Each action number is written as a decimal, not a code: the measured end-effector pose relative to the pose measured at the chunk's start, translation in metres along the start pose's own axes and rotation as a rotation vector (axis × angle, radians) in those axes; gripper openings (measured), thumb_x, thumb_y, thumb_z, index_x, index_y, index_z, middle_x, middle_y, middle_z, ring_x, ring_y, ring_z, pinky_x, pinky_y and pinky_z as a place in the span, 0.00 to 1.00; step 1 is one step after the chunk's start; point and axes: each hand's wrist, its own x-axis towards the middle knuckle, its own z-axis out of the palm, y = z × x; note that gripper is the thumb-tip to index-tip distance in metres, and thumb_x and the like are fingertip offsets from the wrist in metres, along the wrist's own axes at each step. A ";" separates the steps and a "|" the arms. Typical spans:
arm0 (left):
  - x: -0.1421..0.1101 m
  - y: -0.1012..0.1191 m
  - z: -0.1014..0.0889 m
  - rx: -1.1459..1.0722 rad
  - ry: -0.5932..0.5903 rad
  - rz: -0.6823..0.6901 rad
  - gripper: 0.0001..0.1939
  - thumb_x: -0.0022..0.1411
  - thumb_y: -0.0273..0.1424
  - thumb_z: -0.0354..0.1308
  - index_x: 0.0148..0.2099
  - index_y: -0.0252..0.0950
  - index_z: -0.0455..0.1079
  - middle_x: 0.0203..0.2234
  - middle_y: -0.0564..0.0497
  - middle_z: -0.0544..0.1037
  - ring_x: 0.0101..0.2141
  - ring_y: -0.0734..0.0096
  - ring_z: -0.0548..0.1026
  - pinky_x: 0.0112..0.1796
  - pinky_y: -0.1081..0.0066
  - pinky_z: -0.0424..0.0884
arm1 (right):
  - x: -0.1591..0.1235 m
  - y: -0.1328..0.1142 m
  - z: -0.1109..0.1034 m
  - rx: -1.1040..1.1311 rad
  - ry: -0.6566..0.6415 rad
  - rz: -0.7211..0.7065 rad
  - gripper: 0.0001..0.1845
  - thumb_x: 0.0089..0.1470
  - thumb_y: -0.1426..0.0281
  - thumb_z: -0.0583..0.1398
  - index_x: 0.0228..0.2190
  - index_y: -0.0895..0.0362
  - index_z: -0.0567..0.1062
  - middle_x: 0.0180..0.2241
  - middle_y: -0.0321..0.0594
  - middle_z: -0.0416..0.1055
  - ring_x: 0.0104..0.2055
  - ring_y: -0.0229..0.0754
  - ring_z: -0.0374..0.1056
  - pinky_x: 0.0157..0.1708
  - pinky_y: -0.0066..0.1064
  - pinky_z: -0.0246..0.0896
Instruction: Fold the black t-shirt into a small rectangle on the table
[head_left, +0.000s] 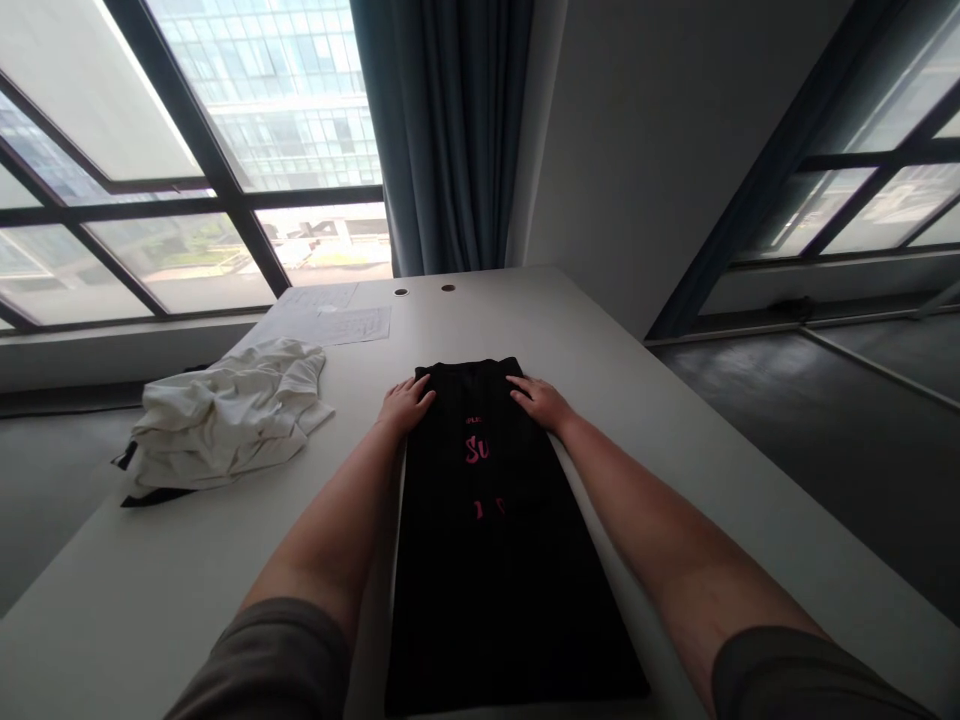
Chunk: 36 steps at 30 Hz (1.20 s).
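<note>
A black T-shirt, folded into a long narrow strip, lies flat on the white table. Pink lettering shows on its upper middle, partly cut off by the folds. At its far left corner rests my left hand, fingers flat and a little apart, touching the cloth's edge. My right hand lies the same way on the far right corner, fingertips on the fabric. Neither hand grips the cloth. The shirt's near end reaches toward me between both forearms.
A crumpled white garment with dark cloth under it lies at the table's left edge. Papers sit at the far left, near two round cable holes. Beyond the far end hangs a blue curtain beside windows.
</note>
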 end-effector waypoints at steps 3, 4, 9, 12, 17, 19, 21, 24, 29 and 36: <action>0.014 -0.001 0.002 0.009 -0.029 -0.010 0.33 0.75 0.48 0.44 0.76 0.42 0.54 0.71 0.42 0.61 0.71 0.56 0.56 0.69 0.54 0.50 | 0.021 0.006 0.001 0.051 -0.002 0.030 0.27 0.67 0.60 0.54 0.63 0.52 0.72 0.63 0.45 0.70 0.66 0.51 0.65 0.67 0.45 0.56; 0.017 -0.001 0.002 0.009 -0.034 -0.007 0.33 0.76 0.48 0.44 0.76 0.41 0.53 0.71 0.42 0.61 0.72 0.57 0.55 0.69 0.54 0.49 | 0.026 0.007 0.001 0.071 -0.007 0.040 0.26 0.67 0.60 0.55 0.62 0.51 0.73 0.63 0.44 0.71 0.66 0.50 0.66 0.67 0.45 0.57; 0.014 -0.003 0.002 -0.088 0.020 0.019 0.34 0.75 0.43 0.47 0.77 0.40 0.48 0.72 0.42 0.59 0.71 0.55 0.56 0.69 0.53 0.52 | 0.024 0.001 -0.003 0.196 0.079 0.064 0.25 0.63 0.63 0.57 0.60 0.53 0.76 0.60 0.44 0.74 0.63 0.50 0.69 0.66 0.44 0.61; -0.001 -0.002 -0.002 -0.299 0.177 0.083 0.36 0.74 0.40 0.48 0.78 0.40 0.44 0.73 0.43 0.56 0.72 0.55 0.56 0.68 0.55 0.57 | 0.008 -0.011 -0.009 0.276 0.273 -0.010 0.26 0.63 0.65 0.56 0.60 0.54 0.76 0.62 0.43 0.72 0.65 0.48 0.67 0.66 0.42 0.61; -0.039 0.014 -0.018 -0.472 0.391 0.208 0.35 0.73 0.39 0.51 0.77 0.39 0.47 0.71 0.41 0.60 0.70 0.56 0.59 0.67 0.53 0.59 | -0.023 -0.040 -0.024 0.310 0.425 -0.080 0.25 0.65 0.66 0.55 0.60 0.52 0.75 0.58 0.42 0.76 0.59 0.49 0.72 0.63 0.46 0.67; -0.058 0.024 -0.025 -0.467 0.438 0.218 0.33 0.72 0.38 0.53 0.75 0.39 0.52 0.68 0.41 0.64 0.67 0.56 0.64 0.66 0.53 0.63 | -0.036 -0.050 -0.029 0.291 0.443 -0.100 0.23 0.65 0.67 0.55 0.58 0.51 0.77 0.54 0.42 0.78 0.57 0.49 0.74 0.61 0.45 0.68; -0.079 0.031 -0.030 -0.453 0.464 0.220 0.28 0.72 0.37 0.53 0.71 0.39 0.59 0.65 0.41 0.68 0.64 0.57 0.68 0.63 0.55 0.67 | -0.053 -0.058 -0.033 0.272 0.450 -0.120 0.21 0.66 0.67 0.55 0.56 0.50 0.78 0.52 0.42 0.80 0.54 0.48 0.75 0.60 0.44 0.70; -0.113 0.035 -0.031 -0.444 0.452 0.245 0.17 0.71 0.35 0.54 0.59 0.40 0.69 0.58 0.43 0.73 0.57 0.59 0.74 0.58 0.58 0.73 | -0.084 -0.062 -0.039 0.254 0.381 -0.153 0.20 0.66 0.67 0.56 0.56 0.49 0.78 0.52 0.41 0.80 0.53 0.48 0.77 0.58 0.43 0.71; -0.153 0.019 -0.024 -0.439 0.271 0.226 0.15 0.62 0.29 0.58 0.52 0.41 0.68 0.46 0.49 0.80 0.47 0.61 0.79 0.53 0.57 0.75 | -0.133 -0.055 -0.046 0.271 0.166 -0.068 0.39 0.64 0.66 0.59 0.72 0.48 0.53 0.50 0.41 0.80 0.49 0.48 0.78 0.52 0.41 0.73; -0.155 0.011 -0.040 -0.320 -0.034 0.401 0.21 0.52 0.21 0.53 0.46 0.43 0.76 0.45 0.47 0.78 0.48 0.60 0.76 0.53 0.60 0.74 | -0.141 -0.052 -0.056 0.248 0.010 -0.247 0.23 0.58 0.76 0.57 0.50 0.47 0.80 0.44 0.42 0.78 0.48 0.48 0.74 0.53 0.43 0.71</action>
